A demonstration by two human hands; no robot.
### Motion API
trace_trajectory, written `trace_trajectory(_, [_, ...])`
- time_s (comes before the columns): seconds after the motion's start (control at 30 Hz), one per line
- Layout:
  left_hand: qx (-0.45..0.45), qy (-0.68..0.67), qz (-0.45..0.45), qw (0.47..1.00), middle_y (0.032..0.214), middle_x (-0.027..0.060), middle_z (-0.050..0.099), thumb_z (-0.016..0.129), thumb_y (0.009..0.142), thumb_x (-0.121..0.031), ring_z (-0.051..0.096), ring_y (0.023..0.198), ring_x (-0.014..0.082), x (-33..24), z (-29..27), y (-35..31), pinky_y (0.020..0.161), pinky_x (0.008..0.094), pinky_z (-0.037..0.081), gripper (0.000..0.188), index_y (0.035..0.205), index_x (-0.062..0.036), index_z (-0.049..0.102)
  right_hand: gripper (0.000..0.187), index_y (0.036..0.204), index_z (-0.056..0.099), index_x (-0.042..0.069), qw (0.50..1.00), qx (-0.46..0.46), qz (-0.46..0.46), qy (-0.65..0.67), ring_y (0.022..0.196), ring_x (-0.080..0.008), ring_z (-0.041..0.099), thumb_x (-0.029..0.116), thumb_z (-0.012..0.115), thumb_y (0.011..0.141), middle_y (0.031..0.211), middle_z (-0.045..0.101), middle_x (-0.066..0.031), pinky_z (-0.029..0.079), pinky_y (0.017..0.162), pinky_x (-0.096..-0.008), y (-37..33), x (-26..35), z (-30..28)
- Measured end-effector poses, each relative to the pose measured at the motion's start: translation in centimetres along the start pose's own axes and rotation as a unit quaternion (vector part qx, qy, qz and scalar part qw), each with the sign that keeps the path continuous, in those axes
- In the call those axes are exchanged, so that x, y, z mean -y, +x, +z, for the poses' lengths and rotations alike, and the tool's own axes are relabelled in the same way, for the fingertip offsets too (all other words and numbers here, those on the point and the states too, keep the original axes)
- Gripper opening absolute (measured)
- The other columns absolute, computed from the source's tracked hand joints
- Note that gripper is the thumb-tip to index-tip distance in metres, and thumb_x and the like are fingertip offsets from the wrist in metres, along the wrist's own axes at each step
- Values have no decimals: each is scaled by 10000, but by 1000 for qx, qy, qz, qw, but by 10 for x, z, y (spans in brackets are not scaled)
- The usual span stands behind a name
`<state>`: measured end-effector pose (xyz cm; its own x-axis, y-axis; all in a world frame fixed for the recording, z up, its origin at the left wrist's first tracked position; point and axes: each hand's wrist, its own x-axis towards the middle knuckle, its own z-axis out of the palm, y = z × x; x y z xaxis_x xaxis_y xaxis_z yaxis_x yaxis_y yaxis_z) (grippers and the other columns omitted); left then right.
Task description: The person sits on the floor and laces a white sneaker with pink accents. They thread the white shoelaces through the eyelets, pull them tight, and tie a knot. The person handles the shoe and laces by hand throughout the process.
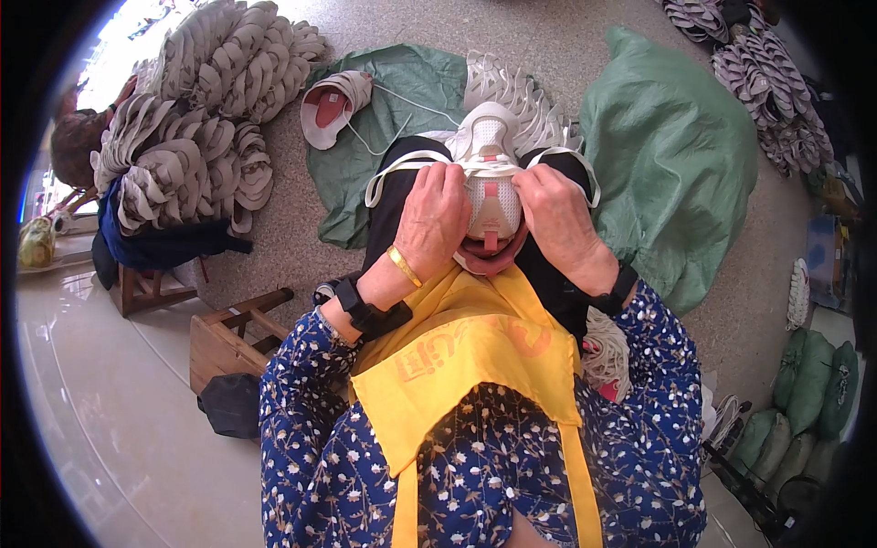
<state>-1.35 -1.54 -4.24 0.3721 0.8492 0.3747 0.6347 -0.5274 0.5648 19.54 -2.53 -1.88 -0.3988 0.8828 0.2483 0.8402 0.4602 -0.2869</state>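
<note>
A white and pink shoe upper (493,203) lies between my knees, its toe pointing away and its pink collar near my lap. A flat white shoelace (491,169) crosses it, with a loop bulging out over each knee. My left hand (433,217) is closed at the left edge of the upper, fingers pinching the lace. From the right side my right hand (559,219) pinches the lace too, thumb and forefinger close to the tongue. The fingertips partly hide the lace and the eyelets.
Another upper (334,108) with trailing lace lies on a green sheet (406,68) ahead left. A row of white uppers (512,91) is beyond my knees. A bulging green sack (667,155) stands right, stacked grey pieces (192,164) left, near a wooden stool (228,342).
</note>
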Motion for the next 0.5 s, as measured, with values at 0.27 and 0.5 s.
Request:
trace_trajectory(0.27, [-1, -1, 3, 1000, 938, 200, 548, 597, 873, -13, 569, 938, 410, 5, 5, 6, 818, 482, 483, 157, 1012, 22, 535, 74, 923, 616, 7, 998, -46, -12, -43, 890, -297, 635, 22, 659, 865, 918, 578, -112, 533, 773, -401, 7, 0, 1])
trace_trajectory(0.5, [-27, -28, 1, 999, 930, 197, 542, 611, 861, -5, 571, 924, 410, 3, 6, 2, 819, 481, 483, 167, 1003, 16, 525, 112, 921, 579, -10, 997, -50, -56, -25, 905, -315, 599, -10, 666, 849, 933, 551, -130, 510, 775, -433, 12, -3, 2])
